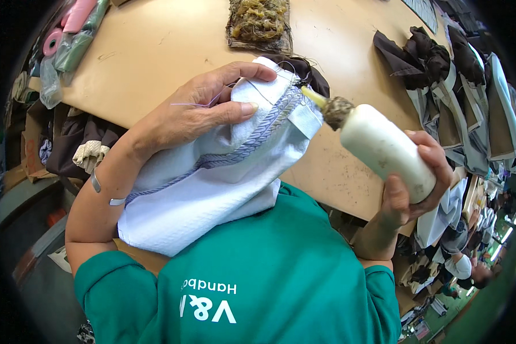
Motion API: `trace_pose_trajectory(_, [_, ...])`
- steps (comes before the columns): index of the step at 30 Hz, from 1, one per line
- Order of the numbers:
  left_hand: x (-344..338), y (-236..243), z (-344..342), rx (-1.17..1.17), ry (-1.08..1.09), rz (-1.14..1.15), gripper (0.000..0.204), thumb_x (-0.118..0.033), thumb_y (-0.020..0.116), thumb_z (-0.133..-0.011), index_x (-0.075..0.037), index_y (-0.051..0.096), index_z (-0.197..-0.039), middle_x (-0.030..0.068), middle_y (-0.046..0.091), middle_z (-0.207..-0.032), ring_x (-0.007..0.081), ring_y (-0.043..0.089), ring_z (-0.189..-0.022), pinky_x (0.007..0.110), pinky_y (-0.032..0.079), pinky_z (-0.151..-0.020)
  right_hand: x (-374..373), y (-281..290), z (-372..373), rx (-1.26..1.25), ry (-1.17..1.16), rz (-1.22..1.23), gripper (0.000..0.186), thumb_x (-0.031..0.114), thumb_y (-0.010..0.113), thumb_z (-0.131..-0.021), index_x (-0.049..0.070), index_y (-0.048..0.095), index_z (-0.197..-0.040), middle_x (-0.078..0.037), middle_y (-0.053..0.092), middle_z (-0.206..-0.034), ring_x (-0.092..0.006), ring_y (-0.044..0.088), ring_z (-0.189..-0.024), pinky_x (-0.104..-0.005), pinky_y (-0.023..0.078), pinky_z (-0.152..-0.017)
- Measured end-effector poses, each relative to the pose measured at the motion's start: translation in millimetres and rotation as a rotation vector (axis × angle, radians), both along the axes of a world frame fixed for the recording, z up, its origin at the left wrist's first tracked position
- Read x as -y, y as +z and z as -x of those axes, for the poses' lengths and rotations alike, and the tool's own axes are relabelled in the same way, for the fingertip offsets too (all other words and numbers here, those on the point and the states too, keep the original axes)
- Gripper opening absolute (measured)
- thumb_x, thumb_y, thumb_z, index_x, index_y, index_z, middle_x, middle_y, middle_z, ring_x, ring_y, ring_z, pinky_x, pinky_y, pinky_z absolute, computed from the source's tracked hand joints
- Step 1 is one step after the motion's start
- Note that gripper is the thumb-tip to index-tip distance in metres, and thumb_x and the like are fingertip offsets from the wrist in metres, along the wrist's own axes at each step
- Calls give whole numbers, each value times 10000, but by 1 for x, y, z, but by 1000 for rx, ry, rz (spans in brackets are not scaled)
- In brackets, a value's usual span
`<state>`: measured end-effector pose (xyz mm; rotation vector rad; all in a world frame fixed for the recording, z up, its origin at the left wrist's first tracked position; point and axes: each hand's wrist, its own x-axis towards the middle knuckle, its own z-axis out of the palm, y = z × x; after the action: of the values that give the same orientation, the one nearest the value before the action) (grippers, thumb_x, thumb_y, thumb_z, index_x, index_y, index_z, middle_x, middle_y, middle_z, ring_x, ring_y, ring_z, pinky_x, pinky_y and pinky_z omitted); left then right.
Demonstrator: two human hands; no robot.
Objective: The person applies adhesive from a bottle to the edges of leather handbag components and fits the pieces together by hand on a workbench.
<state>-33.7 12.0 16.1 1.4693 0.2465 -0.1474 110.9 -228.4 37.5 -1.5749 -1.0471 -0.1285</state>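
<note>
My left hand (192, 109) pinches the upper end of a white fabric piece (206, 186) between thumb and fingers. A blue-grey braided trim (252, 137) runs along the piece, and loose threads stick out at its top. Dark cloth (315, 77) shows behind that end. My right hand (421, 178) is wrapped round a white squeeze bottle (384, 146), tilted with its neck toward the fabric. Brownish crust (338, 112) coats the neck. The yellowish nozzle (313, 96) points at the trim's upper end; whether it touches cannot be told.
A slab caked with yellowish dried residue (261, 26) lies on the tan table (149, 63) ahead. Dark and pale fabric pieces (441, 86) hang over the right edge. Pink and green rolls (77, 17) sit at the far left. Another person (461, 266) is at the right background.
</note>
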Motion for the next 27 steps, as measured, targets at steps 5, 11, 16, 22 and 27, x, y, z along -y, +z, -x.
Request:
trace_pose_trajectory(5, [1,-1,-1,16,-6,-11,471,-180,532,-814,-5,376,-1223,79,443,-1168,135,449,-1045,251,341,-898,-3,22,13,166,141,184,405,78,659,-617,37,462,-968,-201,555,-866,-268,570,-750,-340,480,-660])
trace_pose_trajectory(11, [1,0,-3,8,-27,14,461,-172,524,-818,-6,377,-1222,79,448,-1162,130,448,-1044,246,337,-901,-7,24,11,263,110,226,384,86,686,-631,91,474,-952,-196,571,-859,-268,589,-733,-334,495,-616])
trace_pose_trajectory(16, [1,-2,-3,17,-30,-31,456,-164,519,-820,-11,376,-1225,70,459,-1144,121,465,-1012,239,356,-874,-9,22,15,287,104,211,387,95,708,-619,79,488,-937,-190,575,-866,-274,600,-709,-328,505,-575])
trace_pose_trajectory(22, [0,-3,-5,-14,-29,13,466,-168,526,-815,-13,372,-1227,66,456,-1146,118,467,-1006,238,367,-858,-4,22,21,219,276,188,358,149,719,-648,67,520,-933,-200,571,-889,-261,604,-667,-306,504,-513])
trace_pose_trajectory(27, [-1,-5,-5,3,-41,11,468,-177,527,-814,-13,373,-1224,70,457,-1149,124,469,-1012,244,366,-871,-7,12,26,276,167,121,334,138,703,-675,70,528,-951,-194,565,-916,-247,604,-625,-303,507,-506])
